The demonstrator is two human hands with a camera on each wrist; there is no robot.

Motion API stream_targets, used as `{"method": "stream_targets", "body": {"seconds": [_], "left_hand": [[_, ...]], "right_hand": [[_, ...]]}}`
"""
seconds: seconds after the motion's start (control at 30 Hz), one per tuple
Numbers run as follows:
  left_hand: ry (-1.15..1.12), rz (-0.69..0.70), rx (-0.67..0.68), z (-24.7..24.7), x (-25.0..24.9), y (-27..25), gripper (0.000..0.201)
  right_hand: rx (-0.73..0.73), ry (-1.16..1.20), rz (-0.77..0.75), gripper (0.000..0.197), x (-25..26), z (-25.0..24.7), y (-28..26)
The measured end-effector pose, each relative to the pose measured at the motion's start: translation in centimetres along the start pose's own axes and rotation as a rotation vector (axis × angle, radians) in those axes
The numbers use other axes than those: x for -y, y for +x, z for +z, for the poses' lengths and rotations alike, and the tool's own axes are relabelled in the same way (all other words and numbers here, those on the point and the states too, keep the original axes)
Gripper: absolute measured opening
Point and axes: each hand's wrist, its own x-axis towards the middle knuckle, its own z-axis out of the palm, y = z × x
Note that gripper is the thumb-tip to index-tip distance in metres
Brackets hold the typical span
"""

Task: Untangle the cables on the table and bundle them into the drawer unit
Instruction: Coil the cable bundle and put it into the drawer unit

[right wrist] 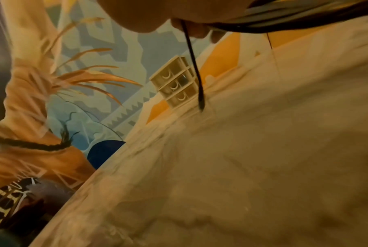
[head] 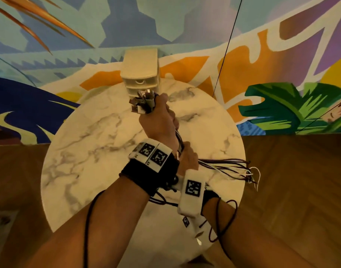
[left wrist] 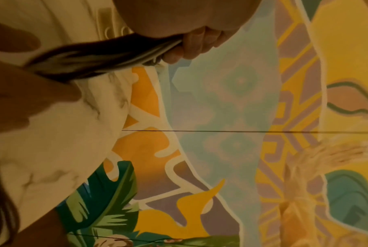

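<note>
Both hands, left hand [head: 162,120] and right hand [head: 188,158], grip cables [head: 180,141]; plugs toward drawer unit [head: 139,74].

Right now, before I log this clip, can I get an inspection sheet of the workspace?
Surface: round marble table, bare where visible.
Job's things: cable bundle held above the table; connector ends stick out past the left hand, loose tails fan toward the right edge. Drawer unit at the far edge, drawers shut.
Clutter: nothing seen.
Hands: left hand grips the bundle near the connectors; right hand grips it lower.
Cables: dark leads run along both forearms.
Surroundings: painted mural wall, wood floor.
</note>
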Motion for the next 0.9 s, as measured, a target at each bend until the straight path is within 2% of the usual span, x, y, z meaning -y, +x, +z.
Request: {"method": "stream_targets", "body": {"seconds": [0.07, 0.1, 0.2, 0.3, 0.4, 0.47, 0.57, 0.7, 0.8, 0.83, 0.9], "left_hand": [[-0.023, -0.005, -0.021, -0.3, -0.7, 0.4, 0.036], [-0.033, -0.006, -0.022, -0.6, -1.0, 0.8, 0.037], [-0.054, -0.010, -0.021, -2.0, -2.2, 2.2, 0.038], [-0.067, -0.013, -0.057, -3.6, -3.0, 4.0, 0.037], [-0.085, -0.015, -0.018, -4.6, -3.4, 5.4, 0.036], [-0.094, -0.050, 0.067, -4.9, -3.6, 5.6, 0.035], [-0.109, -0.095, 0.291, -5.0, -4.1, 5.0, 0.036], [-0.061, -0.180, 0.660, -4.9, -5.6, 3.6, 0.039], [0.061, -0.189, 0.905, -4.7, -6.7, 2.6, 0.034], [0.101, -0.190, 0.951, -4.7, -6.9, 2.3, 0.033], [0.158, -0.177, 0.947, -4.3, -7.0, 1.9, 0.036]], "right_hand": [[0.083, -0.194, -0.028, 0.041, -0.7, -0.2, 0.3], [0.055, -0.223, -0.085, 0.037, -1.2, -0.3, 0.3], [-0.056, -0.152, -0.280, 0.028, -2.4, -1.1, -0.2], [0.029, -0.090, -0.370, 0.026, -3.3, -2.9, -0.4], [0.126, -0.042, -0.365, 0.026, -4.1, -4.1, -0.8], [0.226, 0.149, -0.296, 0.035, -4.2, -4.7, -1.0], [0.425, 0.584, -0.044, 0.047, -3.5, -6.1, -1.1], [0.587, 0.846, 0.150, 0.050, -3.3, -7.6, -0.8], [0.647, 0.866, 0.146, 0.048, -3.3, -8.0, -0.2], [0.651, 0.830, 0.127, 0.048, -3.3, -8.1, -0.1], [0.593, 0.660, 0.084, 0.047, -3.1, -8.3, 0.0]]}}
